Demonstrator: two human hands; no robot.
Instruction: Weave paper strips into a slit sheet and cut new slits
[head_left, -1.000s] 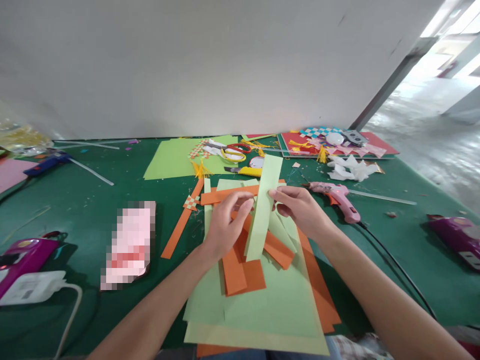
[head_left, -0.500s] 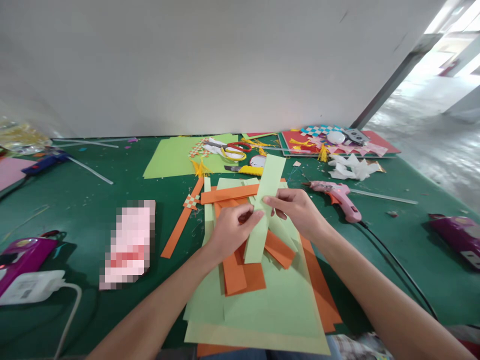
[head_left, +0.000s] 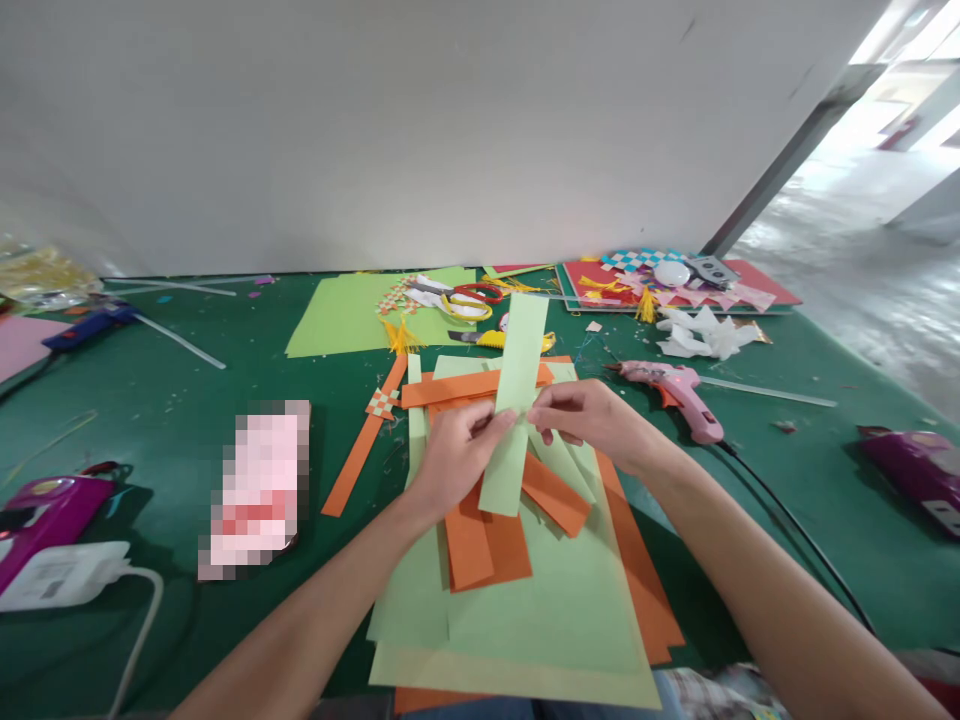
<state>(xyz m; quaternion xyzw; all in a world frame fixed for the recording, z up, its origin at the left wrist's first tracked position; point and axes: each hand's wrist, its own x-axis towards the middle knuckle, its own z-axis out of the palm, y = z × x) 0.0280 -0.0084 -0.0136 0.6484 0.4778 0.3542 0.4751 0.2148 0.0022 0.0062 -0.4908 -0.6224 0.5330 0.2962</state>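
A light green paper strip (head_left: 522, 345) stands tilted above the paper pile. My left hand (head_left: 457, 450) is closed on it, thumb across its front near the middle. At the strip's right edge, my right hand (head_left: 581, 420) pinches with thumb and fingertips; the exact grip is partly hidden. Underneath are several orange paper strips (head_left: 469, 550), lying crosswise on light green paper sheets (head_left: 555, 620). An orange sheet (head_left: 637, 560) shows below them on the right. Left of the pile lies an orange strip bookmark (head_left: 356, 460) with a woven checkered piece and a yellow tassel (head_left: 401, 335).
Behind the pile are scissors (head_left: 469, 303) and a yellow utility knife (head_left: 487, 339). A pink glue gun (head_left: 679, 390) with its cord lies right; a blurred-out pink object (head_left: 259, 490) and a power strip (head_left: 52, 520) lie left. A grey panel (head_left: 420, 130) bounds the back.
The green strip has shifted slightly left and up, held in my left hand. My right thumb has slid off the strip's face to its right edge.
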